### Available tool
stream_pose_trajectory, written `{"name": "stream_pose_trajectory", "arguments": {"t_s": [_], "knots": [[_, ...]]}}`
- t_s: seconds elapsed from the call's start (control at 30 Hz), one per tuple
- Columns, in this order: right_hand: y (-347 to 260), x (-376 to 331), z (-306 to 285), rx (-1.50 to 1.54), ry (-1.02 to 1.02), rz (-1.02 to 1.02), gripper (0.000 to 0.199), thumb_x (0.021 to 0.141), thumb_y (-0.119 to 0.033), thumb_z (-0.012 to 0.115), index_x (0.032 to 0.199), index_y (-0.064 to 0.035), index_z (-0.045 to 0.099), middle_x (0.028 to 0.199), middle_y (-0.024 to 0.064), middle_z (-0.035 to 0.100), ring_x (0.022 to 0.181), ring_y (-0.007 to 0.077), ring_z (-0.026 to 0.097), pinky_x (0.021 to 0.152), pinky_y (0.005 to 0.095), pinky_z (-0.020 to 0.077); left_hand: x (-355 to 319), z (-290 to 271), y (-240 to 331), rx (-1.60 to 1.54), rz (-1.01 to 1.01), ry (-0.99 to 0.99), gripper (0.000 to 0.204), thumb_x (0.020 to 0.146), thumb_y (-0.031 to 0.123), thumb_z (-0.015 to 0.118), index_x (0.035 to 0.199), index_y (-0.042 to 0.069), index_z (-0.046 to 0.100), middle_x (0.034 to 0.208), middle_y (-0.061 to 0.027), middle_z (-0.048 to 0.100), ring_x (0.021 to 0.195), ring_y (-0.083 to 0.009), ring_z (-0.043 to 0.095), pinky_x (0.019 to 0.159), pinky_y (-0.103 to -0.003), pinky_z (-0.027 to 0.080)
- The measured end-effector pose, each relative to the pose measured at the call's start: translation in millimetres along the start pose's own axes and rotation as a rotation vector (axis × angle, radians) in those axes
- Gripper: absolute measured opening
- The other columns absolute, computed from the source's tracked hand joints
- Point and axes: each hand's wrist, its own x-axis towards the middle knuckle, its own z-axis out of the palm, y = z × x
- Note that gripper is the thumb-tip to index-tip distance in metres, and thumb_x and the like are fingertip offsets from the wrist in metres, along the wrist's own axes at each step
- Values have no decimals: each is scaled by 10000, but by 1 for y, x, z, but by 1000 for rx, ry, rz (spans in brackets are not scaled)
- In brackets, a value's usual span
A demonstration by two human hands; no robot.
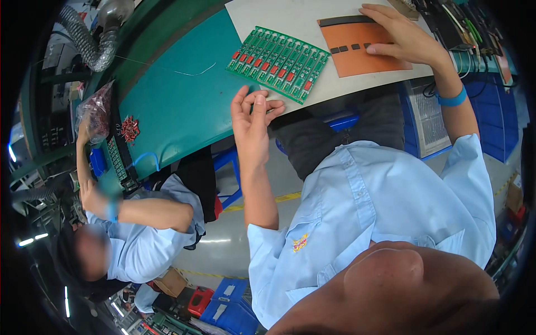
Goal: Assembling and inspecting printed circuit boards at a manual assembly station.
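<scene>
My left hand [252,120] is just off the near edge of a green circuit board panel [279,64], its fingers loosely curled and apart, with nothing visible in them. Red rectangular parts sit in a row across the panel, which lies tilted partly on a pale sheet [296,17]. To the right, my right hand [402,36] spreads over an orange-brown sheet [346,58]. Its thumb touches the sheet at a row of small dark square pads [355,47], and its fingers reach to the far edge. A dark strip [346,20] runs along that far edge.
At the left, a co-worker [151,218] reaches toward a clear bag of red parts [97,114]. A pile of red parts [130,129] lies on the green bench mat [184,100]. Tools and cables [474,33] crowd the far right. Blue crates [488,117] stand below the bench.
</scene>
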Motion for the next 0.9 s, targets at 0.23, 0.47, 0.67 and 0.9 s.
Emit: {"name": "stream_pose_trajectory", "arguments": {"t_s": [0.23,0.47,0.67,0.9], "knots": [[3,-9,4,12,40,-15,746,881,-390,746,1422,47,476,1464,255,485,1301,407,514,1119,417,414,28,-11,14,46,-116,-99,324,1049,134,562,1284,-51,438,1084,-172,613,943,-225,685,867,-359,600],[-5,-10,1,-77,106,63,683,811,-204,797,1430,-75,538,1436,141,554,1280,348,566,1120,427,453,44,-11,20,66,-189,-148,233,1050,149,566,1173,-28,476,959,-151,640,829,-187,700,778,-306,614],[-7,-5,1,-91,115,66,705,731,-232,847,1357,-63,570,1375,138,582,1222,332,588,1064,416,487,45,-8,23,112,-200,-98,208,1051,139,561,1114,-41,475,831,-133,641,725,-191,697,701,-289,616],[9,24,-27,-103,-238,34,833,869,-454,764,1426,80,448,1430,284,490,1286,423,508,1116,412,402,49,-10,17,92,-155,-152,171,1045,144,572,1081,-11,510,843,-151,667,757,-179,708,725,-284,611]]}}
